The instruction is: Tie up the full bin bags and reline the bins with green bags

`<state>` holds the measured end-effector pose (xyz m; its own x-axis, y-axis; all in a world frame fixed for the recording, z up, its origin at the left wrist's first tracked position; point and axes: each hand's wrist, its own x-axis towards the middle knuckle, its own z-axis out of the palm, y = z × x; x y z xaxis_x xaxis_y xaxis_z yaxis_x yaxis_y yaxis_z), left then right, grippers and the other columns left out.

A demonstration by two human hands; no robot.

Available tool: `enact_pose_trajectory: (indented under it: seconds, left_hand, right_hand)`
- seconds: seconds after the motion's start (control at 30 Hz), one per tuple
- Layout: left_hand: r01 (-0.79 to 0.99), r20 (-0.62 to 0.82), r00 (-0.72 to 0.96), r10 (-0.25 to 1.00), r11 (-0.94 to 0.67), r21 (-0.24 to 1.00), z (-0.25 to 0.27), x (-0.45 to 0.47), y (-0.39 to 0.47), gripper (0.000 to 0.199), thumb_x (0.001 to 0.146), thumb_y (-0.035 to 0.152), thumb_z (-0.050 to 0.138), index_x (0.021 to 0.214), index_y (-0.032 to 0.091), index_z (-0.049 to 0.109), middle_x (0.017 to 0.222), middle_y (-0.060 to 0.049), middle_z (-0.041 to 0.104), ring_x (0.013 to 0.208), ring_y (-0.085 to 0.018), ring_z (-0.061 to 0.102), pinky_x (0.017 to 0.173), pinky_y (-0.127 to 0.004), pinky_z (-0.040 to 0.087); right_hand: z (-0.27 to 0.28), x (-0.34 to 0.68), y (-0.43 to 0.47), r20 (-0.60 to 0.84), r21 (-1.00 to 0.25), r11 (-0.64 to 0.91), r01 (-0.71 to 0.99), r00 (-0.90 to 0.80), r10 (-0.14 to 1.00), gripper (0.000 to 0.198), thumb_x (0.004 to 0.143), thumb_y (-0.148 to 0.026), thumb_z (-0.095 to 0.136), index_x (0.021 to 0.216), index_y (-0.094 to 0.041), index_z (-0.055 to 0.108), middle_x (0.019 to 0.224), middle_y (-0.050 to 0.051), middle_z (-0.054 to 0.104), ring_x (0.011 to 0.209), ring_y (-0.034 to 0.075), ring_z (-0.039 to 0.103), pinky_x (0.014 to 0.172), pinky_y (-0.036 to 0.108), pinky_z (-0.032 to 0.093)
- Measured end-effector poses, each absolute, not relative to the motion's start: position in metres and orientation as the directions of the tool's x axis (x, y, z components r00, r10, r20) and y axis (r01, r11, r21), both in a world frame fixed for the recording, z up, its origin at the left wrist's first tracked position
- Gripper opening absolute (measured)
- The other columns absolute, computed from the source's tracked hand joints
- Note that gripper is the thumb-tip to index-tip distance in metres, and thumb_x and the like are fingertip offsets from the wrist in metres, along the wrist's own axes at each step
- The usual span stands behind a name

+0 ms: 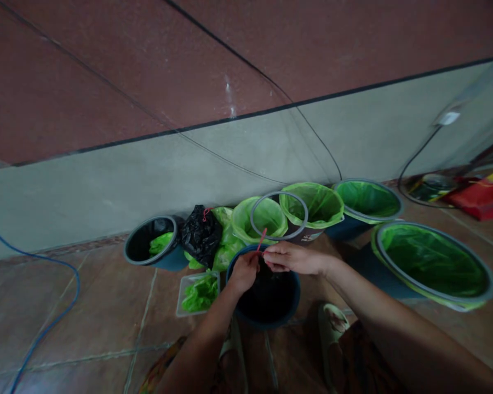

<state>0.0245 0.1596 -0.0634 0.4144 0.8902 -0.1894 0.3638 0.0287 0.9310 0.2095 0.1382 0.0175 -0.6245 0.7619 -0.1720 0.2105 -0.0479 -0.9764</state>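
Over the mouth of a dark blue bin [299,295], my left hand [245,271] pinches a thin red string [262,238]. One end of the string sticks up past the fingers. My right hand [290,257] meets it from the right, its fingers pressed together at the same string. Inside the bin is something black, too dark to make out. A loose grey ring [252,210] rests against the lined bins just behind. Left of the bin, a clear plastic tub [181,298] holds crumpled green plastic bags [201,293].
A tied black bag [200,235] and a bin with black lining [133,260] stand by the wall. Several bins with green liners, such as this one [431,262], stand behind and right. A blue hose [77,284] crosses the tiles. A red object [482,197] lies far right.
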Motion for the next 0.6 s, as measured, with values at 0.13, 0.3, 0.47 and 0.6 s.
enact_pose_trajectory:
  seconds: [0.13, 0.3, 0.47, 0.6]
  left_hand:
    - [0.332, -0.127, 0.608, 0.783, -0.106, 0.937, -0.065, 0.028, 0.153, 0.025, 0.091, 0.033, 0.050, 0.092, 0.019, 0.071, 0.092, -0.005, 0.073, 0.090, -0.020, 0.065, 0.086, -0.031, 0.050]
    - [0.439, -0.204, 0.709, 0.675, -0.195, 0.877, -0.054, 0.030, 0.146, 0.030, 0.084, 0.020, 0.049, 0.100, 0.020, 0.075, 0.091, -0.004, 0.073, 0.084, -0.018, 0.064, 0.081, -0.029, 0.050]
    - [0.389, -0.262, 0.710, 0.653, -0.054, 0.920, -0.049, 0.027, 0.150, 0.031, 0.088, 0.037, 0.051, 0.094, 0.015, 0.073, 0.068, 0.000, 0.060, 0.064, -0.013, 0.052, 0.065, -0.025, 0.042]
    - [0.363, -0.261, 0.667, 0.698, 0.001, 0.932, -0.053, 0.026, 0.155, 0.049, 0.093, 0.053, 0.042, 0.080, 0.015, 0.070, 0.060, 0.001, 0.053, 0.060, -0.012, 0.048, 0.063, -0.025, 0.037]
  right_hand:
    - [0.022, 0.204, 0.139, -0.190, -0.978, -0.073, 0.196, -0.687, 0.701, 0.056, 0.089, -0.069, 0.049, 0.065, -0.019, 0.045, 0.056, -0.007, 0.038, 0.052, 0.006, 0.030, 0.049, 0.023, 0.024]
    - [0.010, 0.207, 0.148, -0.209, -0.978, -0.171, 0.120, -0.500, 0.841, 0.055, 0.083, -0.070, 0.056, 0.068, -0.018, 0.051, 0.055, -0.006, 0.042, 0.050, 0.007, 0.033, 0.047, 0.022, 0.026]
    - [-0.006, 0.213, 0.157, -0.327, -0.943, -0.331, -0.016, -0.125, 0.937, 0.054, 0.076, -0.070, 0.064, 0.070, -0.018, 0.054, 0.062, -0.002, 0.053, 0.052, 0.008, 0.042, 0.049, 0.022, 0.034]
    - [-0.005, 0.213, 0.151, -0.506, -0.863, -0.506, 0.011, -0.002, 0.863, 0.056, 0.083, -0.072, 0.055, 0.099, -0.020, 0.063, 0.090, 0.006, 0.068, 0.075, 0.015, 0.061, 0.063, 0.026, 0.047]
